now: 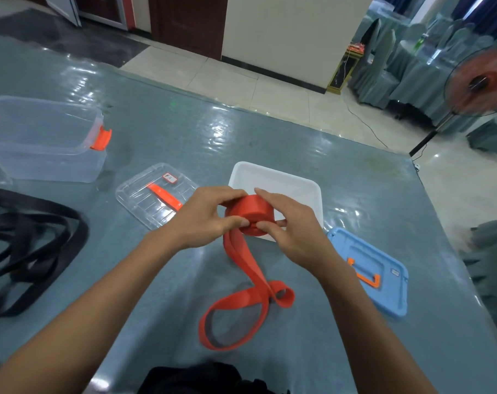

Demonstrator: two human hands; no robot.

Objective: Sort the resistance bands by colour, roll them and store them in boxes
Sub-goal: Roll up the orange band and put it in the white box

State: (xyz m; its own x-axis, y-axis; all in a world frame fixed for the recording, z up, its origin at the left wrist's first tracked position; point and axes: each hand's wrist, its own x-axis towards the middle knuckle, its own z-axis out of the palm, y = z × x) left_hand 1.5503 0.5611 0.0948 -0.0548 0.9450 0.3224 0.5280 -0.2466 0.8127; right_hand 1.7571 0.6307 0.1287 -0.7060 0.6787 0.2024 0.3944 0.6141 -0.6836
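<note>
A red resistance band [248,214] is partly wound into a thick roll held just above the table, in front of a white box [298,184]. My left hand [210,216] grips the roll from the left, thumb at its near face. My right hand [287,223] pinches the roll from the right, fingers over its top. The band's loose tail [241,305] trails down toward me and loops on the table. Several black bands [28,245] lie in a tangle at the left.
A clear box with orange clips [42,137] stands at the far left. Its clear lid [153,194] lies beside my left hand. A blue lid with an orange handle [369,268] lies at the right. A running fan [480,83] stands beyond the table's right edge.
</note>
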